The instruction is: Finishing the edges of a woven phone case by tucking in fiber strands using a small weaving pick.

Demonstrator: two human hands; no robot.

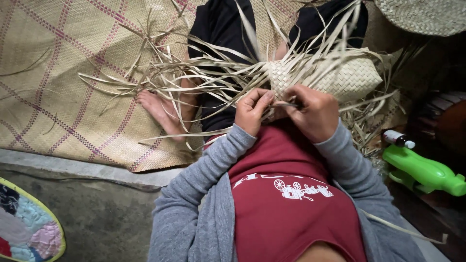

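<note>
**Q:** Hands — what are they doing right now?

**Me:** Weaving. I've got both closed on the loose straw strips at the near edge of the half-woven piece. My left hand pinches 1 strip between thumb and curled fingers; my right hand is folded tight around another, knuckles up. The piece itself sits just beyond my right hand, touching it, resting across my lap.

**Q:** Which step would you say you're on?

**Me:** Mid-weave, I'd judge. A fair patch of checkered plaiting is done, but dozens of loose ends fan out past my left hand. The next move, as I read it, needs 1 strip lifted and its neighbour passed under, then pulled snug without cracking the dry fibre.

**Q:** Anything you can't make out?

**Me:** Plenty. The exact crossing under my fingers is hidden by my own knuckles, so I can't tell which strip lies on top. The far side of the piece is buried in loose ends. Off beyond my right hand, a green plastic bottle lies in shadow and its nozzle end is hard to read. The woven mat under my bare foot runs out of view past my left hand.
</note>
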